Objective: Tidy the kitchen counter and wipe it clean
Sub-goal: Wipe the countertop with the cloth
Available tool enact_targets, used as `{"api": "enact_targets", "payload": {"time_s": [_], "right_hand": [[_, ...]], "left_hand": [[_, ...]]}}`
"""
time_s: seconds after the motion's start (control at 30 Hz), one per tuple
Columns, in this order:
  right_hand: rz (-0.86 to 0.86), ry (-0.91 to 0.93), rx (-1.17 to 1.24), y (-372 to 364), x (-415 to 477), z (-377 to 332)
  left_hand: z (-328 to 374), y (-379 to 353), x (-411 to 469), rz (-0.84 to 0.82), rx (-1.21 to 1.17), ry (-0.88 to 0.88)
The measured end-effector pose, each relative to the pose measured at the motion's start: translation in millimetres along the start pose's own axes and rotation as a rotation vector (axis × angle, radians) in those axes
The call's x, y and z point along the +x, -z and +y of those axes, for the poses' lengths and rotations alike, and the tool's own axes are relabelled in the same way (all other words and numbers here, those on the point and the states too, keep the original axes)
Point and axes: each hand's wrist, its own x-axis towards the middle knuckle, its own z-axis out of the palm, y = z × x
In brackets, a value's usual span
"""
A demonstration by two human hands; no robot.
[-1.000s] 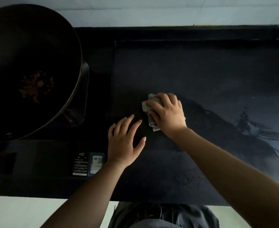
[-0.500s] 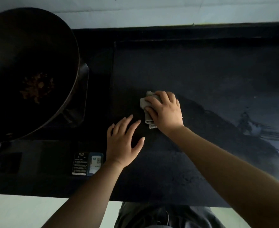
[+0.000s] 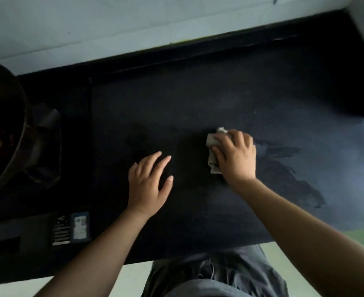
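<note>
A dark kitchen counter (image 3: 198, 99) fills most of the view. My right hand (image 3: 235, 156) presses a small grey cloth (image 3: 212, 146) flat onto the counter near its middle; the cloth sticks out to the left of my fingers. My left hand (image 3: 150, 185) lies flat on the counter with its fingers spread, a short way left of and nearer than the cloth, holding nothing. Wet smears (image 3: 283, 168) streak the surface to the right of the cloth.
A large dark wok (image 3: 1, 133) with brown food scraps sits on a stove (image 3: 48, 146) at the left edge. Stickers (image 3: 71, 228) mark the stove's front panel. A pale wall (image 3: 134, 28) runs behind the counter. The counter's front edge is just before my body.
The view has swung to the right and tilted, so the wok sits further left. My right hand still presses the cloth; both hands now appear more toward the counter's middle.
</note>
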Motion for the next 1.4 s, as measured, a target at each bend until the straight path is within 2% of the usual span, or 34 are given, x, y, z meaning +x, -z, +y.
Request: {"api": "enact_targets", "payload": {"time_s": [0.1,0.23,0.4,0.47,0.57,0.7,0.77,0.83,0.97,1.03,1.1,1.2,1.3,1.4], "right_hand": [[-0.007,0.044,0.004,9,-30,20],[0.053,0.041,0.006,26,-51,73],[0.094,-0.164,0.027,39,18,109],[0.059,-0.166,0.004,34,50,104],[-0.003,-0.051,-0.002,28,63,91],[-0.072,0.308,0.087,33,22,98],[-0.062,0.399,0.113,38,8,117],[-0.017,0.345,0.097,41,17,133],[0.061,-0.035,0.041,35,76,121],[0.038,-0.084,0.028,28,98,101],[0.0,0.013,0.014,22,100,85],[-0.078,0.257,0.05,20,66,79],[-0.133,0.422,0.091,25,17,96],[-0.146,0.504,0.121,34,-1,127]], "left_hand": [[52,-19,7,-0.047,-0.025,-0.001],[98,-44,3,-0.088,-0.011,0.091],[113,-60,0,-0.079,0.086,0.175],[111,-63,0,-0.085,0.109,0.181],[111,-65,1,-0.073,0.123,0.189],[111,-66,0,-0.055,0.125,0.204],[111,-67,0,-0.045,0.113,0.209],[111,-67,0,-0.046,0.108,0.214],[110,-67,1,-0.065,0.128,0.213],[110,-67,2,-0.067,0.126,0.211],[110,-66,3,-0.065,0.124,0.211],[110,-67,2,-0.06,0.128,0.213],[109,-68,2,-0.046,0.11,0.214],[108,-70,1,-0.038,0.093,0.213]]}}
